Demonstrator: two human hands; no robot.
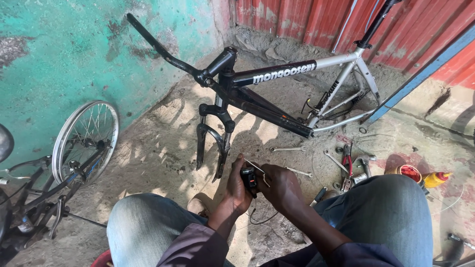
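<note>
A small red tin (409,172) stood on the dirt floor (158,148) to the right of the bicycle frame (277,79), its open top showing a reddish content that could not be told apart further, and a yellow bottle with a red cap (436,178) lay just beside the tin. Nearer the frame, below its rear triangle, spanners (288,149) and red-handled pliers (347,160) lay scattered on the floor. The person sat with both knees raised, and the two hands met between the knees, just below the frame's black suspension fork (215,143). The left hand (237,185) had its fingers curled tight around a small black part (249,179), thumb up along its side, wrist bent inward. The right hand (282,188) was cupped against the same part from the other side, its fingers pinching a thin wire (256,166) that stuck up from the part toward the fork. A thin cable hung down from the part between the forearms. A spoked wheel (85,141) on another bicycle stood well to the left of the frame, against the green wall (59,54).
</note>
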